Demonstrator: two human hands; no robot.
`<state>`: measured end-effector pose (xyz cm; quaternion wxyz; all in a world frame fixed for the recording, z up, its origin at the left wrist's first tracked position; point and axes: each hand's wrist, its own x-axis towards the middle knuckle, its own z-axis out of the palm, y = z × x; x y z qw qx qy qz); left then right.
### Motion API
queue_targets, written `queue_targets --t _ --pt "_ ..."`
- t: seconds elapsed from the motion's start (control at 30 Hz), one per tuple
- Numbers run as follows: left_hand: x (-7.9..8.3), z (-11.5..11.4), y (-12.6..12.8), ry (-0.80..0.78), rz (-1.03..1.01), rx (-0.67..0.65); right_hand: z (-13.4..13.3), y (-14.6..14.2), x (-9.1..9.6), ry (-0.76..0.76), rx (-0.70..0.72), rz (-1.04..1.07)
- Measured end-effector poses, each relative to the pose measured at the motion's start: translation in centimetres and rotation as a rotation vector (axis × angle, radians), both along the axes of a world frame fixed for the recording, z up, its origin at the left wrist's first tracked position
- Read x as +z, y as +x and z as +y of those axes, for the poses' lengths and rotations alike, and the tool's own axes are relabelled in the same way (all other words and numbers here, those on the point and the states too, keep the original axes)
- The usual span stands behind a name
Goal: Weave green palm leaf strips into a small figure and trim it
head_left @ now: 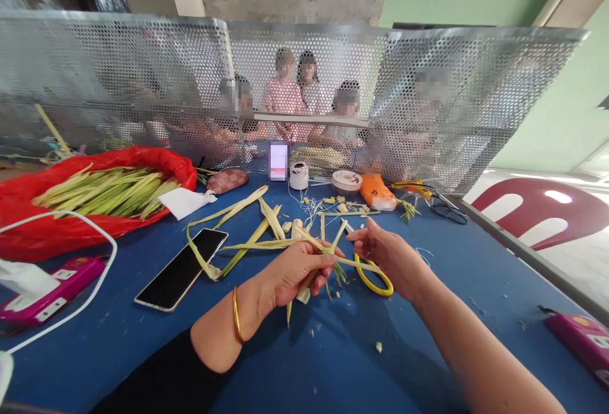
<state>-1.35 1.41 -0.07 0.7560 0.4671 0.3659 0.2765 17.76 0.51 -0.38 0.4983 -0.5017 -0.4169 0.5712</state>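
Note:
My left hand [304, 268] is closed around a small bundle of pale green husk strips [328, 250], knotted or crossed near its top, with green ends hanging below. One strip reaches from it toward my right hand [387, 252], which hovers just beside with loosely curled, parted fingers; whether it touches that strip is unclear. Under my right hand lies a pair of scissors with yellow handles [375, 286], partly hidden. Loose dried husk strips [257, 244] are spread left of my hands, some lying across a black phone [181, 269].
A red bag [118, 229] of leaf strips stands at the left, near a purple power strip [71, 274]. Further back are a thread spool [299, 176], a tape roll [346, 181], an orange packet [378, 192] and an upright phone [278, 161]. Several people sit behind a perforated metal screen [304, 40].

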Motion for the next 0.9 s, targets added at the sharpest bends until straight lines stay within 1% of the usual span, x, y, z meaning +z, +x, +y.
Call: queue_targets --t 0.07,0.13,0.17,0.23,0.37,0.6,0.8,0.9 --pt "0.2 -0.1 0.0 -0.031 0.038 -0.084 0.2 0.2 -0.1 -0.027 0.069 0.047" --pt "0.2 -0.3 0.1 -0.052 0.065 -0.125 0.2 -0.3 -0.4 0.02 0.137 0.084" --pt "0.2 -0.4 0.2 -0.045 0.078 -0.126 0.0 -0.7 -0.6 0.055 0.147 0.087" --pt "0.0 -0.6 0.5 -0.007 0.12 -0.1 -0.3 -1.5 -0.9 0.11 0.111 0.059" --pt "-0.2 -1.0 1.0 0.059 0.187 -0.059 -0.7 -2.4 -1.2 0.159 -0.035 0.002" --pt "0.0 -1.2 1.1 0.072 0.205 -0.071 -0.9 -2.6 -1.1 0.154 -0.171 0.066" --pt "-0.3 -1.3 1.2 0.082 0.216 -0.088 -0.8 -2.6 -1.1 0.147 -0.186 0.091" --pt "-0.5 -1.3 1.1 0.08 0.215 -0.104 -0.3 -1.7 -1.0 0.107 -0.089 0.016"
